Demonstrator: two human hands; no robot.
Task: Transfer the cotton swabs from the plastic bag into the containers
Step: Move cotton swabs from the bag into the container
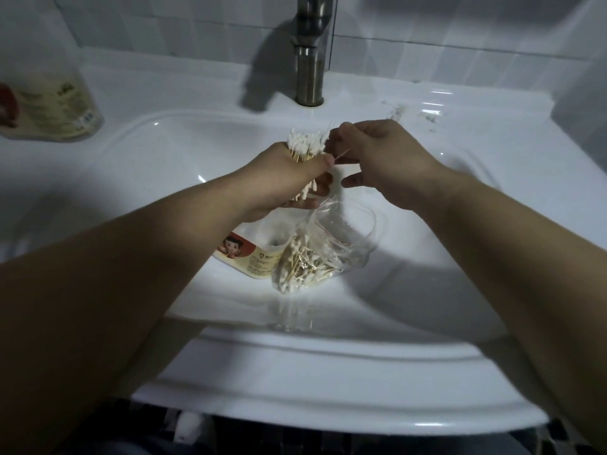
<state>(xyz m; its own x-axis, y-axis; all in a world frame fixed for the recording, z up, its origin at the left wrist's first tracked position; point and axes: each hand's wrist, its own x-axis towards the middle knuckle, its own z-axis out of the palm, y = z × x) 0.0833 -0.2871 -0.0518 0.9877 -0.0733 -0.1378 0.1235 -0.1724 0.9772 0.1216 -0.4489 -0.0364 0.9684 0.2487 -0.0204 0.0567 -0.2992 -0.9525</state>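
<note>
**Caller:** What does the head view show?

**Operator:** From my remote station I see a glossy white ceramic sink (328, 356) under a grey brushed-metal faucet (308, 60). Both bare forearms reach over the basin. Lying in it is a crumpled clear plastic bag (328, 244), with many swabs inside. It touches a clear tub with a cream cartoon label (249, 257). A similar, blurred tub (56, 106) stands on the left ledge.

**Caller:** And the hands?

**Operator:** The left hand (282, 185) curls its fingers round a bundle of white-tipped wooden cotton swabs (305, 144), tips upward. The right hand (377, 156) pinches a single wooden swab (341, 155) just beside that bundle, lower fingers loose.

**Caller:** Which step is this?

**Operator:** I judge it to be straightening a handful, with much of the bag's load left. Next, I square the bundle and lower it into a tub. The near one seems tipped over, so it likely needs standing first.
</note>
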